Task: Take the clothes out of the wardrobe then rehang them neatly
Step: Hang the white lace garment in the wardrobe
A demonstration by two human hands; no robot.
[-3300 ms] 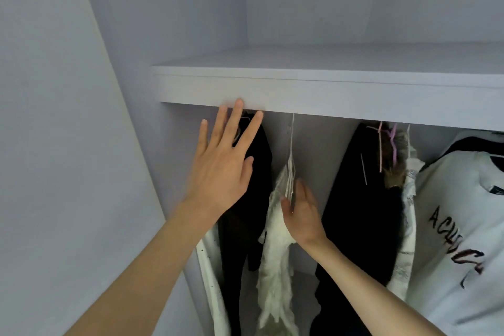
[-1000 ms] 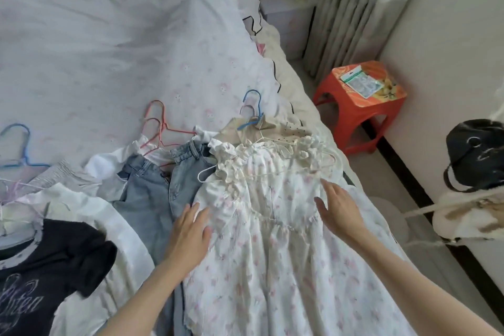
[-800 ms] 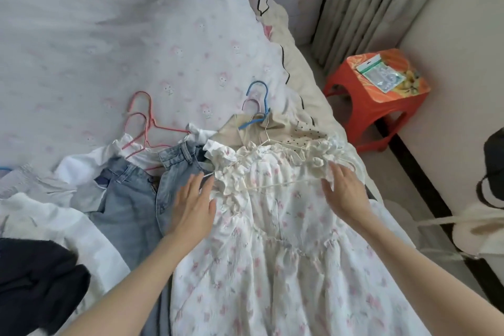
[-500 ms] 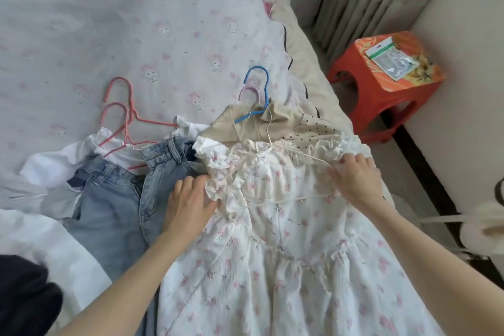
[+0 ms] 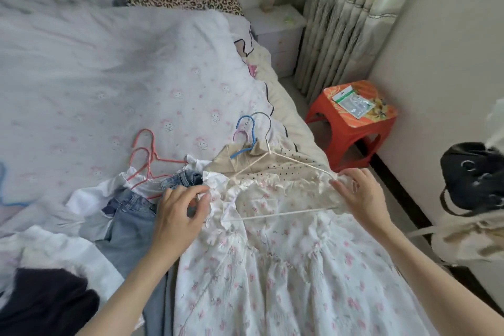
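The floral dress (image 5: 272, 267) lies spread face-up near the right edge of the bed (image 5: 109, 76), its skirt running toward the foot and its ruffled neckline pointing up the bed. A white wire hanger (image 5: 275, 169) sits at that neckline, hook toward the pillow end. Half a second ago the hanger lay mostly buried in the ruffles; now its shoulders and lower bar show clear of the fabric, so the bodice appears to have been drawn down off the frame. That suggests the dress is being freed or reseated on the hanger, part of neatening it before it goes back in the wardrobe.

The left hand (image 5: 180, 215) is closed on the left shoulder ruffle, fingers curled and pinching cloth. The right hand (image 5: 360, 194) pinches the right shoulder ruffle at the hanger's end; whether it also holds the wire itself is hard to tell, as the fabric bunches over it.

Just left of the dress lie blue jeans (image 5: 128, 224) on pink hangers (image 5: 147, 161), with a beige dotted garment (image 5: 272, 166) on a blue hanger (image 5: 245, 136) under the dress's top. A white garment (image 5: 62, 251) and a dark one (image 5: 46, 305) sit at the bed's near-left corner. Beyond the right edge stands an orange stool (image 5: 351, 120).
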